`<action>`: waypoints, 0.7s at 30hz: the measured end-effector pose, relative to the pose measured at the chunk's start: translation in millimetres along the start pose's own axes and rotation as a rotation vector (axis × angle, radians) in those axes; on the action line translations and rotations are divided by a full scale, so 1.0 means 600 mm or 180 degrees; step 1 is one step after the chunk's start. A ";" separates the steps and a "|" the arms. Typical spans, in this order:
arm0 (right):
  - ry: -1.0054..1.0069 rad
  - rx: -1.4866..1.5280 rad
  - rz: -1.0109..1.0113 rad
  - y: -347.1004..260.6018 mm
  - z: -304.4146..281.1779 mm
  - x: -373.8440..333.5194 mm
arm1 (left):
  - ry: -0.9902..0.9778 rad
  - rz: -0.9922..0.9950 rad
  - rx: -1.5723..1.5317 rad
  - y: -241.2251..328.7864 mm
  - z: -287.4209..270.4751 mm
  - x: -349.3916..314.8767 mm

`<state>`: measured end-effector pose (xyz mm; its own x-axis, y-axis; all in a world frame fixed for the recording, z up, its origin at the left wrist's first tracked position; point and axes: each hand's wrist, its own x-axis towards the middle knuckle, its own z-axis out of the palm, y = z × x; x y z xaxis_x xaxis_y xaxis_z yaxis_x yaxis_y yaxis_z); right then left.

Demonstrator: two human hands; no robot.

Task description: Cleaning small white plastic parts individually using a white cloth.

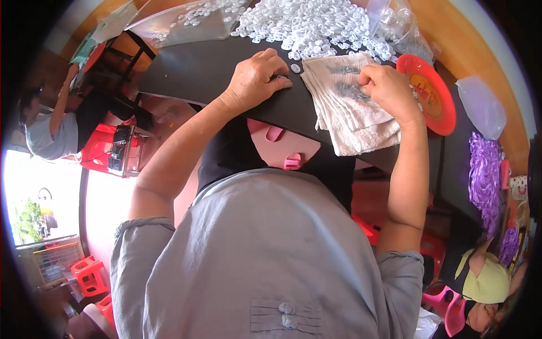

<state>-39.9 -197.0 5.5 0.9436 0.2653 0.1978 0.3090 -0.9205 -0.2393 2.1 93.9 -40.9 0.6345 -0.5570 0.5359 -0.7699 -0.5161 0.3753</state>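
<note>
My left hand [258, 79] rests on the dark table [195, 65] with its fingers curled and thumb pressed in. A sliver of a small white piece shows at its fingertips; most of it is hidden. Just beyond the thumb lies a white oval piece [295, 68] with dark marks. My right hand [390, 93] is closed in a pinch over a folded cream towel [333, 107]; what the fingertips hold, if anything, is too small to make out. On the towel are dark grey smudge-like patches [344, 69], whose kind I cannot tell.
A large heap of white oval pieces [305, 25] covers the table's far side, with a clear plastic bin [180, 25] to its left. Right of the towel sits a red plate [446, 113]. Purple ribbons [484, 175] hang at the right. Other people sit at left and lower right.
</note>
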 end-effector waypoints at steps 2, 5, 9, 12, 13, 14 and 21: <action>-0.0089 0.0059 0.0094 -0.004 -0.003 0.000 | 0.0078 -0.0143 0.0046 0.002 -0.003 0.000; 0.0000 -0.0178 -0.0023 -0.002 0.005 0.001 | 0.0151 0.0007 0.0322 -0.009 0.003 -0.002; 0.0140 0.0185 -0.0002 0.007 0.002 0.001 | -0.0033 -0.0188 -0.0136 -0.013 0.000 -0.004; 0.0243 0.0666 -0.0033 0.017 -0.002 0.004 | -0.0109 -0.0300 -0.0392 -0.012 -0.003 -0.003; 0.0243 0.0887 -0.0089 0.018 -0.003 0.005 | -0.0127 -0.0336 -0.0465 -0.012 -0.004 -0.003; 0.0212 0.0883 -0.0084 0.014 -0.004 0.006 | -0.0129 -0.0360 -0.0486 -0.012 -0.006 -0.004; 0.0013 0.1121 0.0085 0.001 -0.013 0.001 | -0.0070 0.0067 -0.0254 0.000 -0.008 -0.007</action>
<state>-40.4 -199.6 13.0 0.9517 0.2406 0.1907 0.3067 -0.7714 -0.5576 -1.0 99.6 -39.5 0.6189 -0.5816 0.5279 -0.7854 -0.4512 0.4237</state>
